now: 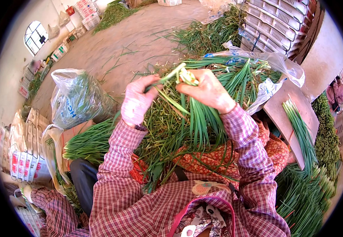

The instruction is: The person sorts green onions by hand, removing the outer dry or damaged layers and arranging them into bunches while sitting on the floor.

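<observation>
My right hand (pixel 207 90) is closed around a bunch of chives (pixel 203 122), pale stem ends up and long green leaves hanging below. Close by, my left hand (pixel 137 102) pinches a single chive stalk (pixel 174 72) that slants up toward those pale ends. Under both hands, a loose heap of green and yellowed trimmings (pixel 155 136) covers my lap, partly over an orange flowered cloth (pixel 203 161). More loose chives (pixel 242 81) lie just ahead on clear plastic. One neat bundle of chives (pixel 300 124) rests on a brown board (pixel 277 108) at the right.
Trimmed chives are stacked left (pixel 90 142) and lower right (pixel 305 197). Red ties (pixel 139 170) hang by my lap. A stuffed plastic bag (pixel 76 98) stands left. White crates (pixel 274 25) rise at the far right. A co-worker's checked sleeve (pixel 57 205) shows lower left.
</observation>
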`<state>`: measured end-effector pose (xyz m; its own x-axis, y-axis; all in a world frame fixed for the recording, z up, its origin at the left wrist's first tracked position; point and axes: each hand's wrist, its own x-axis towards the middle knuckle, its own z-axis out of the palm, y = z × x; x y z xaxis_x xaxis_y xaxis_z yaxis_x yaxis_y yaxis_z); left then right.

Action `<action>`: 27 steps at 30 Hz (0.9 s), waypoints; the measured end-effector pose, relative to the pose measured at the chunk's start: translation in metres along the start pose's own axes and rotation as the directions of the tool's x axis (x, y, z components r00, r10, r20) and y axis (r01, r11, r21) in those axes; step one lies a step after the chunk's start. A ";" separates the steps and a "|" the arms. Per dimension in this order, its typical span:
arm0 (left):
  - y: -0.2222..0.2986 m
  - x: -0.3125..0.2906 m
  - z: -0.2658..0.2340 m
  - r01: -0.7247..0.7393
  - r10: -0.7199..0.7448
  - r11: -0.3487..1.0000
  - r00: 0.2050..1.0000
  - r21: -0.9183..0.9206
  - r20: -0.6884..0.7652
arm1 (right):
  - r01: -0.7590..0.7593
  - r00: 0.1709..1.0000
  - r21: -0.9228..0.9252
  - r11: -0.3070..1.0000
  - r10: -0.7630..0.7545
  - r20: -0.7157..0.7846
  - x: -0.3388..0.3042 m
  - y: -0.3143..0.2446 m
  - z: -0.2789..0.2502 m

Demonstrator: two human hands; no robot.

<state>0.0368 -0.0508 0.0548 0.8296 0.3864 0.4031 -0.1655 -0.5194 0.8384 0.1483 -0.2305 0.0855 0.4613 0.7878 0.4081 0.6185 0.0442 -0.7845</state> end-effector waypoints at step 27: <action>-0.121 -0.082 0.020 0.106 -0.314 0.758 0.924 0.643 0.219 | 0.319 0.699 0.189 0.929 -0.096 -0.708 0.032 -0.079 -0.086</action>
<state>-0.0005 -0.0350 -0.0869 0.9349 0.3537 0.0287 0.3054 -0.8434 0.4421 0.1687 -0.2614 0.2005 0.7139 0.1117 0.6913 0.6010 0.4088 -0.6868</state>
